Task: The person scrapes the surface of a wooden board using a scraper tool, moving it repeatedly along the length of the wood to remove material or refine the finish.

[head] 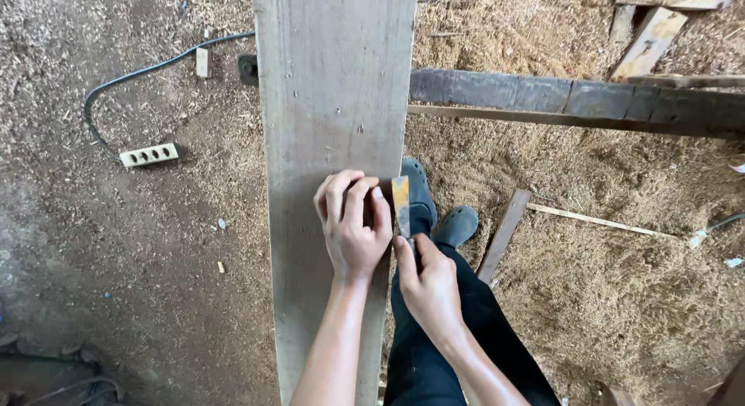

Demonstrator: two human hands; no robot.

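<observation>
Rough grey plank [334, 103], left hand [353, 228] grip pressing flat on it, right hand [427, 286] grip clenched around a yellow-bladed scraper [401, 204].

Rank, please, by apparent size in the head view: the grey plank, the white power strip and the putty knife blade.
1. Grey plank, by far largest.
2. White power strip.
3. Putty knife blade, though it is nearer the camera, so unsure.

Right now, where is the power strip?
In the head view the white power strip lies on the sawdust floor, left of the upright plank, its black cable looping away above it.
</observation>
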